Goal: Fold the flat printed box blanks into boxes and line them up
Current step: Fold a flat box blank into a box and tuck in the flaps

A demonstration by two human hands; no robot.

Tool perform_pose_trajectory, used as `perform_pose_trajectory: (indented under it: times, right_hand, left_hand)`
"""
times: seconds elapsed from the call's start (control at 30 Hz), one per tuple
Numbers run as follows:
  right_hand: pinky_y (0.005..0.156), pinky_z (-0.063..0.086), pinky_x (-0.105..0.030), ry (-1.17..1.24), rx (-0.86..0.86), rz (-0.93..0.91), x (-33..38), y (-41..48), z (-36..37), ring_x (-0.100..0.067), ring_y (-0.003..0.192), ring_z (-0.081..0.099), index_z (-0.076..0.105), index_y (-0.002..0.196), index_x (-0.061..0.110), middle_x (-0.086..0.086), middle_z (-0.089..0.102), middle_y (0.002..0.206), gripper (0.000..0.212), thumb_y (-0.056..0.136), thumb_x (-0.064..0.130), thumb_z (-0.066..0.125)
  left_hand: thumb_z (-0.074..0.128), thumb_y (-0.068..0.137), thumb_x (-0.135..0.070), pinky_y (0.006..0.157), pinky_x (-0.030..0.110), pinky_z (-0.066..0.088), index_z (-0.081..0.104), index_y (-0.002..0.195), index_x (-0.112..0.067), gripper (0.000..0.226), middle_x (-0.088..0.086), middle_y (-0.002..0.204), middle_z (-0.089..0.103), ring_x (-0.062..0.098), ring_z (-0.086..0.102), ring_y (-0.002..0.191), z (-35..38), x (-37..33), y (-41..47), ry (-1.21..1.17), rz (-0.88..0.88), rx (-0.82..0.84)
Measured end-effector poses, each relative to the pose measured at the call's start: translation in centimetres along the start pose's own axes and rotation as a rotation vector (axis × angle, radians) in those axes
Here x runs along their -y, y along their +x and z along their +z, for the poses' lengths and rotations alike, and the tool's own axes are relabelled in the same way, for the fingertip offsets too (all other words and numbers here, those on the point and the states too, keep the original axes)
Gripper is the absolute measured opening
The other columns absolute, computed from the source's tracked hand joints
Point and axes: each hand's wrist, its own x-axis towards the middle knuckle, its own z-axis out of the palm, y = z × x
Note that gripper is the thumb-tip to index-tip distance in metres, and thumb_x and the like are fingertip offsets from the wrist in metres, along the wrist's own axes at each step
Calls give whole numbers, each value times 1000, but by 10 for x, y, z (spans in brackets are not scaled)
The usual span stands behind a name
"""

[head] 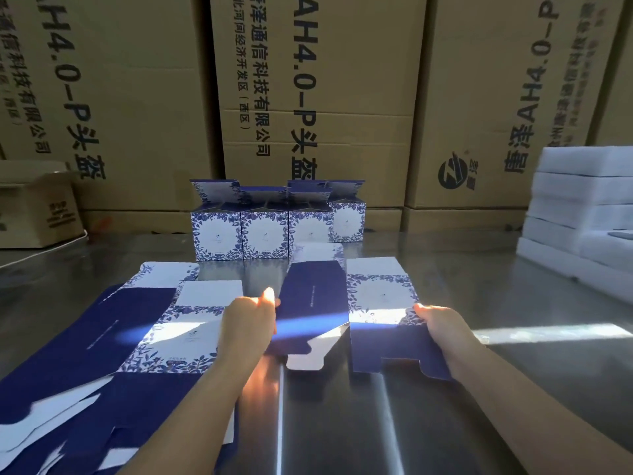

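**Q:** ok what's way out left of the fingers?

**A:** small brown carton (37, 207) at the back, well apart from everything. Closer in there's a messy pile of flat blanks (102, 337) fanned out on the shiny metal surface (479, 423), navy + white w/ blue floral print. The left forearm lies over that pile.

**Q:** and the hands?

**A:** left hand (248, 323) is curled round the left edge of one box blank (315, 303), thumb sticking up. Straight past those fingers, further back: four folded boxes (263, 231) side by side, top flaps open, the rightmost one set a bit behind the other three. Big printed cartons (318, 80) wall off the back.

**Q:** so where's the blank exactly?

**A:** stretched btwn both hands, navy panel by the left one, white floral panel by the right, creased in the middle, bottom flaps pointing at the person. Can't tell if it touches the surface. Right hand (442, 329) has its fingers (424, 311) clamped on the right edge, by the navy flap.

**Q:** anything right of that?

**A:** stack of white foam slabs (579, 214), well off to the right.
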Motion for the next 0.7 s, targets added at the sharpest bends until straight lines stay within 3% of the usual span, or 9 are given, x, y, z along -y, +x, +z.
perform_pose_trajectory:
  times: [0.1, 0.13, 0.2, 0.27, 0.33, 0.4, 0.53, 0.63, 0.7]
  right_hand:
    - [52, 38, -29, -37, 35, 15, 2, 0, 0, -25, 56, 54, 59, 74, 6, -11, 59, 62, 26, 95, 19, 54]
    - [53, 38, -29, -25, 46, 6, 1, 0, 0, -25, 56, 55, 60, 75, 7, -11, 60, 61, 25, 95, 20, 53]
    - [49, 39, -25, 2, 61, -15, -1, -1, -2, -21, 52, 57, 61, 78, 9, -7, 62, 56, 24, 95, 22, 53]
    - [39, 39, -16, 22, 79, -33, -2, -3, -3, -13, 42, 59, 62, 80, 9, -1, 63, 49, 22, 95, 22, 51]
    - [32, 34, -11, 54, 98, -47, -2, -4, -2, -9, 37, 57, 62, 82, 9, 1, 63, 48, 21, 96, 20, 51]
    - [32, 34, -11, 87, 108, -57, -1, -4, 0, -7, 38, 57, 63, 81, 10, 3, 63, 49, 21, 96, 19, 51]
    - [31, 32, -10, 88, 100, -67, 1, -2, 5, -4, 36, 55, 62, 79, 10, 5, 62, 47, 22, 96, 19, 51]
    - [34, 36, -13, 140, 59, -48, 3, 0, 3, -7, 36, 56, 63, 79, 10, 4, 62, 46, 20, 93, 21, 54]
    - [36, 39, -16, 197, 16, -22, 7, 1, -1, -9, 36, 56, 62, 76, 11, 4, 61, 43, 21, 92, 23, 56]
  left_hand:
    - [44, 90, -18, 56, 15, 40, 72, 64, -8, 40, 4, 36, 52, 8, 53, 44, 3, 7, -1, 74, 46, 84]
    - [44, 89, -19, 58, 12, 39, 74, 65, -7, 40, 4, 40, 58, 5, 55, 49, 2, 8, -1, 96, 69, 91]
    - [43, 87, -17, 72, 16, 44, 71, 51, -7, 47, 4, 60, 70, 8, 62, 69, 4, 12, 0, 65, 78, 87]
    - [42, 87, -14, 82, 28, 45, 64, 40, -6, 53, 0, 70, 71, 19, 63, 82, 6, 12, 1, 1, 62, 60]
    - [42, 90, -13, 80, 33, 45, 64, 44, -4, 52, -11, 54, 64, 21, 62, 79, 7, 12, 2, -38, 58, 38]
    - [40, 91, -11, 76, 30, 43, 64, 47, -1, 52, -18, 48, 60, 16, 60, 79, 6, 11, 3, -76, 78, 10]
    - [39, 91, -25, 72, 22, 41, 43, 25, -9, 68, -15, 80, 72, 2, 66, 86, 5, 15, 5, -356, 5, -81]
    - [40, 86, -16, 83, 28, 48, 41, 24, -8, 63, -12, 80, 72, 8, 68, 90, 5, 18, 9, -462, -41, -81]
    - [38, 81, -8, 80, 27, 49, 47, 25, -5, 57, -13, 80, 70, 8, 67, 91, 2, 17, 9, -454, -60, -50]
